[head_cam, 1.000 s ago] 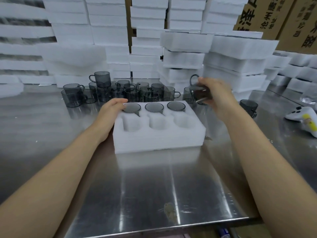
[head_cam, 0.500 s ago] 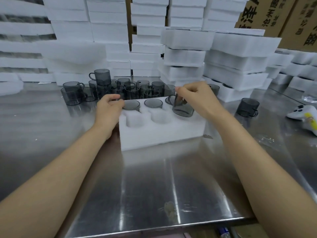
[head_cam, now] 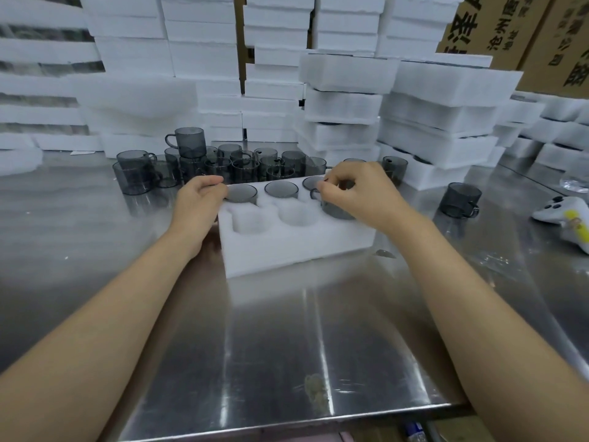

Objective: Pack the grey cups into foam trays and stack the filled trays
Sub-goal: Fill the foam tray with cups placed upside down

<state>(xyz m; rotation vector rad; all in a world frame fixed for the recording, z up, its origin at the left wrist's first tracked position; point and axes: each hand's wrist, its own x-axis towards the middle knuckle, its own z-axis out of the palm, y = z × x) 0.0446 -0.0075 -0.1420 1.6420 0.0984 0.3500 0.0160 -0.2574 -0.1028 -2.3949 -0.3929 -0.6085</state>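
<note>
A white foam tray lies on the steel table in front of me. Its back row holds three grey cups; one of them sits in the middle pocket. My right hand grips another grey cup by its rim, partly sunk in the front right pocket. The two other front pockets show only white foam. My left hand holds the tray's left end, thumb near the back left cup. A cluster of loose grey cups stands behind the tray.
Stacks of foam trays rise at the back and right. A lone grey cup stands right of the tray, and a white handheld device lies at the far right. Cardboard boxes stand top right. The table edge runs near me.
My right hand carried a cup from the back right down to the tray and has lowered it into the front right pocket. The tray has turned slightly under my left hand.
</note>
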